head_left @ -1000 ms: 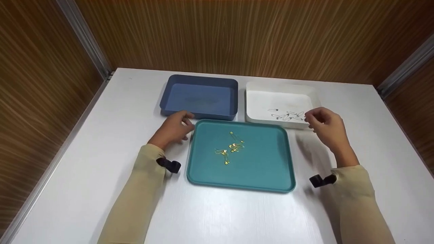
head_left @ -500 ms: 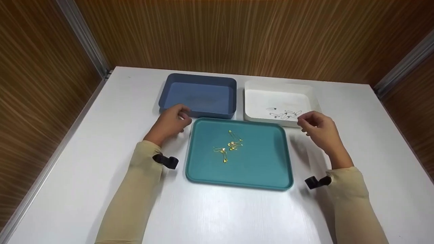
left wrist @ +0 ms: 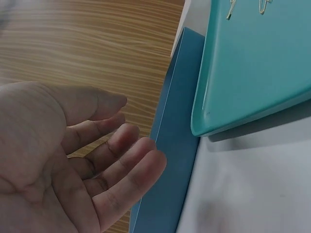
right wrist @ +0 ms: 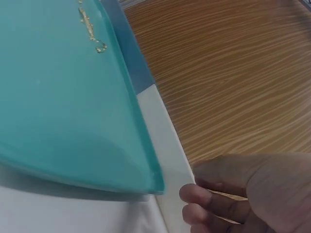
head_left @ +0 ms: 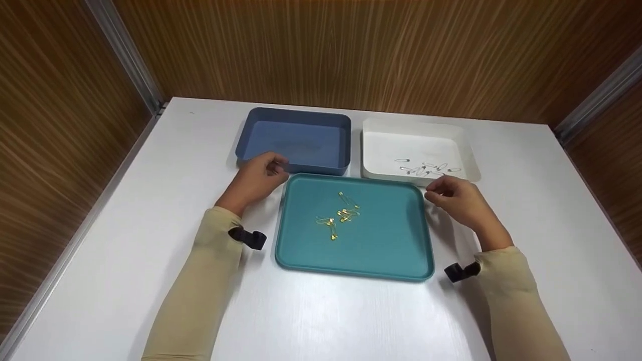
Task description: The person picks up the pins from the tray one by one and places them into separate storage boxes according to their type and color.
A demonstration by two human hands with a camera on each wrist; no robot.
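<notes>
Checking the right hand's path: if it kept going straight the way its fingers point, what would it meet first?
Probably the teal tray: the right hand points left at the tray's far right corner, beside the white bin. Its height above the table is unclear, so it might pass over the rim.

Teal tray [head_left: 396,250] looks like smooth plastic with a slight sheen, and the blue bin [head_left: 296,165] and white bin [head_left: 368,150] look like matt plastic. Gold pins [head_left: 341,215] are shiny metal, the silver pins [head_left: 424,169] duller metal. The counter [head_left: 150,200] is white with a faint grain and some glare. Walls [head_left: 351,50] are streaky wood-look panels, sleeves [head_left: 200,291] soft beige cloth.
</notes>
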